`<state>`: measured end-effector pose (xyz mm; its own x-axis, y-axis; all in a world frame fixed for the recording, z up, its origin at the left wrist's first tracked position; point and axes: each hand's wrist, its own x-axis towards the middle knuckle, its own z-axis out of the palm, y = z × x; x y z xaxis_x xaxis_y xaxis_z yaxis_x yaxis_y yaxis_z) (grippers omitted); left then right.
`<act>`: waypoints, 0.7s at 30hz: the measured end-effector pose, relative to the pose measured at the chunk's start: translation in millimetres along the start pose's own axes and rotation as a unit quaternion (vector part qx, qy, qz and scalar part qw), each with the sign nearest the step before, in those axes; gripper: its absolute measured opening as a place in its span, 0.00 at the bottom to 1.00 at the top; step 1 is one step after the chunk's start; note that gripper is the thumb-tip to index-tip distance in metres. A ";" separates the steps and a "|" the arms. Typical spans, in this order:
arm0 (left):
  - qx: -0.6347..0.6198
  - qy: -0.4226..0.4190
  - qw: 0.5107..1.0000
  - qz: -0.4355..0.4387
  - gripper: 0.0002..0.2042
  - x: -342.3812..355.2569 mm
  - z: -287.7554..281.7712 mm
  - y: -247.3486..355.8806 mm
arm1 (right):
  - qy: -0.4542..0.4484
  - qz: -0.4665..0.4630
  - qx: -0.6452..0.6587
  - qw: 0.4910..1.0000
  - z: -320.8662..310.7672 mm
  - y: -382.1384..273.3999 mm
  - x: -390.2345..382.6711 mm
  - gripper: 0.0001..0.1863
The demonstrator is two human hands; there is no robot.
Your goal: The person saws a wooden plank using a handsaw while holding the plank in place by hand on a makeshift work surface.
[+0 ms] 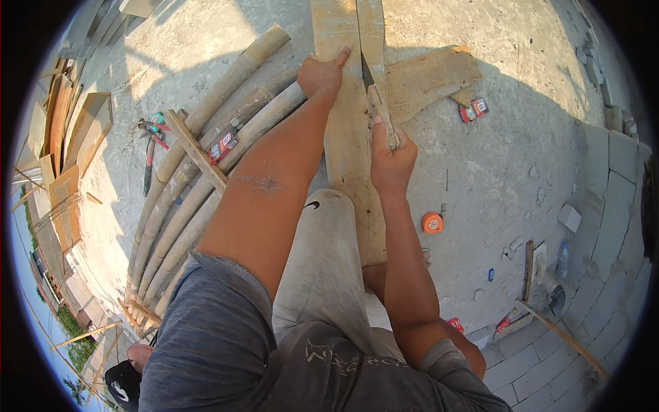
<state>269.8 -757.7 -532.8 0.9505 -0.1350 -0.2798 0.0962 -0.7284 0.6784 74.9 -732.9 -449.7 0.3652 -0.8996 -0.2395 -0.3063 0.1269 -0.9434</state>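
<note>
A long wooden plank [336, 130] runs away from me, with a narrow lengthwise slit at its far part. My right hand [393, 163] is closed round the handle of a handsaw [374, 103], and the dark blade sits in the slit. Further up, my left hand [321, 74] grips the plank's left edge, its thumb stretched over the top face. Part of its fingers is hidden beneath the edge. My knee, in light grey trousers [328, 220], is against the near part of the plank. Another board [432, 79] lies crosswise, partly under it.
Bamboo poles [257, 55] lie at left, with a small red box [223, 144] on them. Pincers [156, 125] and a hammer [148, 165] lie beyond. An orange tape measure [432, 222] and another red box [473, 110] are at right, before a block wall [596, 213].
</note>
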 end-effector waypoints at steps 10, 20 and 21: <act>0.183 -0.036 0.973 0.138 0.44 -11.9 -11.6 3.7 | 0.032 -0.066 -0.054 0.996 -12.4 -1.5 6.4 0.19; 0.120 0.013 0.983 0.142 0.39 -4.1 18.2 -19.2 | 0.005 0.033 -0.004 0.999 -42.0 -11.6 -81.2 0.14; 0.126 0.008 0.983 0.135 0.39 -1.3 20.4 -20.0 | 0.018 0.008 -0.001 1.000 -39.2 -7.3 -84.8 0.14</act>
<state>260.6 -756.7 -559.9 0.9360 -0.3369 -0.1017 -0.2336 -0.8110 0.5364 11.7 -673.9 -413.5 0.3283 -0.9118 -0.2467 -0.3129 0.1415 -0.9392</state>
